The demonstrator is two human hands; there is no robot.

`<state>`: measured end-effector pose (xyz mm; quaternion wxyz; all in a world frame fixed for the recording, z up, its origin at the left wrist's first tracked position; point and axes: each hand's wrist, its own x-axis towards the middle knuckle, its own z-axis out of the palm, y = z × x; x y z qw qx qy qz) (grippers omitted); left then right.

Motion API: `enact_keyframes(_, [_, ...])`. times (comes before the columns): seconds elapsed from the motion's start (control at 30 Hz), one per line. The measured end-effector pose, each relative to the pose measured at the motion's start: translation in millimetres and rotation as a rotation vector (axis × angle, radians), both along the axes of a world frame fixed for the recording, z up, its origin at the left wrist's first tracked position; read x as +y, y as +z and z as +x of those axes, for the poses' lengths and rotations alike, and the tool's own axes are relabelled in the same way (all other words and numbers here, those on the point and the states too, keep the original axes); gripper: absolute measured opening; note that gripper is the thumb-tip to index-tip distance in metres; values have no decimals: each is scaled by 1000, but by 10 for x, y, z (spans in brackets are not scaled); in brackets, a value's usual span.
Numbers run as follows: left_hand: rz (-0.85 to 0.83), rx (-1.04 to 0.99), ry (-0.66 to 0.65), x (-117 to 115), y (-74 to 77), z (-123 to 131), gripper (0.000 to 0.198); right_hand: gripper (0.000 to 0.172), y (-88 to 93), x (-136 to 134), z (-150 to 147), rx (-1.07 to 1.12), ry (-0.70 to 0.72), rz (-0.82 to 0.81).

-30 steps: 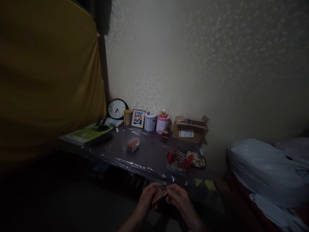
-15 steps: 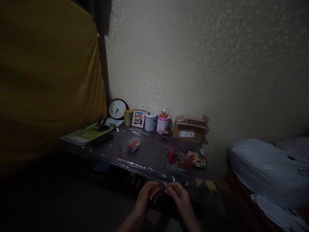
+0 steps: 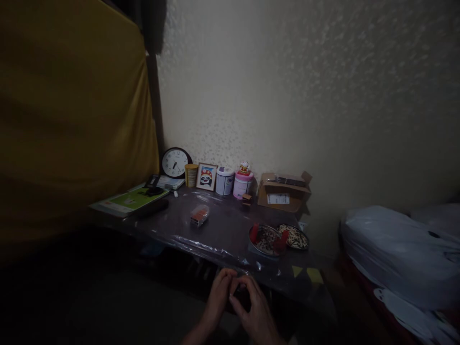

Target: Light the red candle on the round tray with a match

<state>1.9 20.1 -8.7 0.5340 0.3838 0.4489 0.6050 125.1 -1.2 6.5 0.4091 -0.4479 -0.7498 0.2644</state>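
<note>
At the table's front edge, my left hand [image 3: 220,293] and my right hand [image 3: 253,306] meet around a small reddish-brown matchbox [image 3: 234,286]. Fingers of both hands cover most of it; only a sliver shows between them. My left hand grips its left side. My right thumb and fingers curve about its right side. Beyond them on the table lies a clear-wrapped pack of reddish boxes [image 3: 200,215]. To the right, a round tin [image 3: 265,254] holds small dark-and-pale bits and red pieces. Beside it, another round dish [image 3: 306,245] is full of thin matchsticks.
A plastic sheet covers the table [image 3: 172,225]. Along the wall stand a clock [image 3: 175,162], a framed panda picture [image 3: 206,177], two canisters [image 3: 224,181] and a cardboard box [image 3: 283,196]. Green papers [image 3: 132,199] lie left; a yellow curtain [image 3: 79,105] hangs there. White bags [image 3: 391,254] sit right.
My right hand has moved in against my left and turned, its thumb now lower. The matchbox, plainly seen before in my left fingers, is now mostly covered.
</note>
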Motion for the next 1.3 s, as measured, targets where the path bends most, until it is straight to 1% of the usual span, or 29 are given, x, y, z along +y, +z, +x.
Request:
enact_keyframes(0.1, [3, 10, -32, -3, 14, 0, 22, 15, 22, 20, 23, 10, -9, 14])
enact_keyframes(0.2, [19, -5, -124, -35, 57, -33, 28, 16, 17, 64, 80, 63, -43, -6])
enact_keyframes(0.33, [38, -11, -223, -83, 148, -76, 40, 24, 25, 128, 187, 185, -62, -130])
enact_keyframes(0.43, [41, -23, -250, -100, 197, -88, 45, 28, 56, 154, 252, 284, -34, -204])
enact_keyframes(0.53, [-5, -123, -253, -104, 227, -93, 43, 32, 81, 183, 297, 386, -31, -234])
enact_keyframes(0.7, [-111, -387, -247, -101, 277, -85, 40, 36, 102, 245, 333, 608, -87, -281])
enact_keyframes(0.83, [-133, -449, -247, -97, 263, -68, 39, 34, 97, 263, 320, 666, -89, -313])
enact_keyframes(0.93, [-128, -451, -230, -80, 215, -64, 38, 32, 62, 282, 321, 614, -79, -271])
enact_keyframes(1.03, [-130, -453, -226, -66, 192, -65, 39, 28, 21, 308, 339, 523, -102, -142])
enact_keyframes(1.17, [-153, -446, -236, -75, 216, -64, 39, 21, 8, 296, 336, 379, -155, 40])
enact_keyframes(1.3, [-109, -416, -250, -87, 195, -60, 35, 18, -8, 240, 299, 296, -144, 116])
